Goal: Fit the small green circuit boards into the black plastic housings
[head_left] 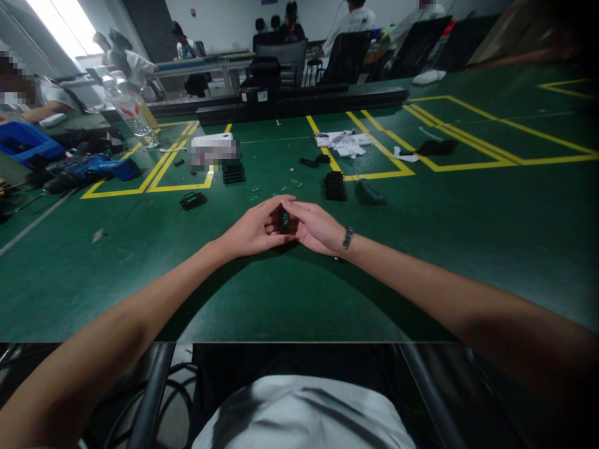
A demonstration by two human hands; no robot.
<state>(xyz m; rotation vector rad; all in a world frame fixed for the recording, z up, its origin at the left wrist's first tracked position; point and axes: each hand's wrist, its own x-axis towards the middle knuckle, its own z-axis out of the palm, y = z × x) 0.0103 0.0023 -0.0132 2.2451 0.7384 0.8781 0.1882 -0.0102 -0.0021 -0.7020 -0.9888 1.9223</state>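
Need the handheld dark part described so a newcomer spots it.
On the green table, find the left hand and right hand meeting. Between them is the small dark part with green on it. Unlike the black stacks beyond, it is held.

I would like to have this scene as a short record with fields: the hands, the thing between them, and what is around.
Left hand: curved around a small dark part
Right hand: meeting the left at the same part
Grip: exact finger contact cannot be told
Right wrist: bracelet
Just beyond the hands: green bits, black stack
Farther off: papers, bottle
Surface: green table with yellow lines
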